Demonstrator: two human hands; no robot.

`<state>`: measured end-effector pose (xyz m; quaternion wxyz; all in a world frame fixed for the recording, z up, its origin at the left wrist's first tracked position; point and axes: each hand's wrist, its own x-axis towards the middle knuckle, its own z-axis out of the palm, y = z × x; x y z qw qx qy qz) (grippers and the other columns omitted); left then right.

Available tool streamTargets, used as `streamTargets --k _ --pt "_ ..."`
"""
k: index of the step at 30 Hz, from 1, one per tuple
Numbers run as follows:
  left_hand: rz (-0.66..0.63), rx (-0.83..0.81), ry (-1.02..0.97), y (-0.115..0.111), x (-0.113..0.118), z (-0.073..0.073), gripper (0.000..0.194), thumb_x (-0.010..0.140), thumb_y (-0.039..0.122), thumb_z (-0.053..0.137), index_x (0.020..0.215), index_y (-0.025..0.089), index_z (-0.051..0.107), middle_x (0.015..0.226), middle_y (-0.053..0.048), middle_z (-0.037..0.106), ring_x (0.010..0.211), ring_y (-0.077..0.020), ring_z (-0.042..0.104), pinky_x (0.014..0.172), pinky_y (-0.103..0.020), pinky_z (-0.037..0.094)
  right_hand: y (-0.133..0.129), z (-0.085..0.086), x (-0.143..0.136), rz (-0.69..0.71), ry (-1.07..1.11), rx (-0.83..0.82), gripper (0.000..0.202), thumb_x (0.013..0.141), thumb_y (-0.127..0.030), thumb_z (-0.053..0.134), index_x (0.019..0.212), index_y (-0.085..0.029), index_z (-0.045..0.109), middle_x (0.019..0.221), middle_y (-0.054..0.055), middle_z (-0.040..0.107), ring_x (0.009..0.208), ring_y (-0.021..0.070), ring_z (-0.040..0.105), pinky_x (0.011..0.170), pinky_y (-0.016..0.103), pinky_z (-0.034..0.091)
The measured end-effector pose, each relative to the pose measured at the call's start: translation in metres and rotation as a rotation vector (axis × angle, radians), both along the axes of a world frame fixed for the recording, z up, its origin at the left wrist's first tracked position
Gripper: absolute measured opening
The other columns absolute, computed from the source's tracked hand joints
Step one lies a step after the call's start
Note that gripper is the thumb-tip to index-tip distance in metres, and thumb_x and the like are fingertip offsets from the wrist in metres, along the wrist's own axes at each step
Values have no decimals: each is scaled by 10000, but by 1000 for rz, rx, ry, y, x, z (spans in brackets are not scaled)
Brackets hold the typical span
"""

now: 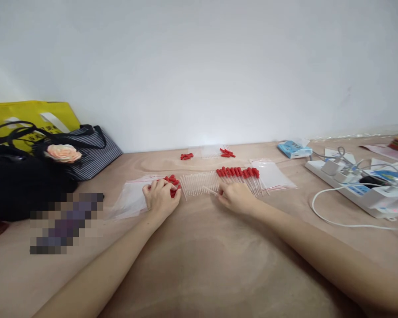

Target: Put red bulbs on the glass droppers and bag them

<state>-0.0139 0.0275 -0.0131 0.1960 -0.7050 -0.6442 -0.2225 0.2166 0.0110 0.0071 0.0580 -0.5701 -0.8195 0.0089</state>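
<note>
My left hand (162, 196) is bent over a small pile of red caps (172, 179) on the table, its thumb and index finger closed around one or more of them. Between the fingers of my right hand (237, 196) is a thin white stick (209, 190), its free end pointing left. A row of bare, pale thin sticks (195, 183) lies side by side between the two hands. Right of it, just beyond my right hand, lie several red-capped sticks (239, 172), their red ends facing the wall. My right hand hides part of this row.
Clear zip bags lie at the left (129, 198) and right (273, 174). Further back are two red clusters (227, 153). A white power strip (351, 187) with chargers and cables, plus a blue tissue pack (295, 149), stands right. Bags (96, 152) crowd the left; a pixelated object lies nearby.
</note>
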Motion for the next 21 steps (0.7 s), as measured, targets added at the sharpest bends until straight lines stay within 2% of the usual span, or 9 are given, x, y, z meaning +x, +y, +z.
streamTargets --k 2,4,12,15,17,21 --pt "10 -9 -22 0 2 1 203 727 348 522 647 200 634 814 -52 620 860 -241 494 784 -409 240 -11 -6 9 140 -30 9 244 858 -342 402 898 -162 563 871 77 651 792 195 607 609 246 364" --pt "16 -18 -44 0 3 1 214 731 343 513 629 202 637 797 -51 621 851 -239 497 781 -408 240 -17 -12 17 193 -31 7 238 861 -347 411 880 -165 564 863 67 651 768 184 606 585 238 344" --pt "30 14 -147 -2 1 4 217 744 349 507 664 203 646 817 -53 620 872 -248 500 772 -410 255 -16 -22 25 187 160 -6 172 836 -334 471 860 -206 583 772 8 639 723 141 586 557 216 316" --pt "-8 77 -193 -5 3 7 213 752 353 515 692 198 648 818 -55 611 872 -249 503 774 -412 277 -16 -24 25 210 245 29 178 807 -364 512 859 -204 569 812 4 610 694 124 562 564 215 328" --pt "-115 124 -216 -11 6 6 198 752 346 528 707 196 649 800 -52 597 852 -233 506 771 -393 306 -16 -25 25 232 278 60 223 785 -402 536 871 -198 560 857 13 587 680 117 546 574 220 341" --pt "-511 52 -168 -26 13 3 151 758 302 539 723 203 647 774 -40 576 808 -188 505 763 -342 356 -15 -29 25 251 315 75 189 789 -376 538 837 -194 556 837 13 558 688 113 530 597 224 360"
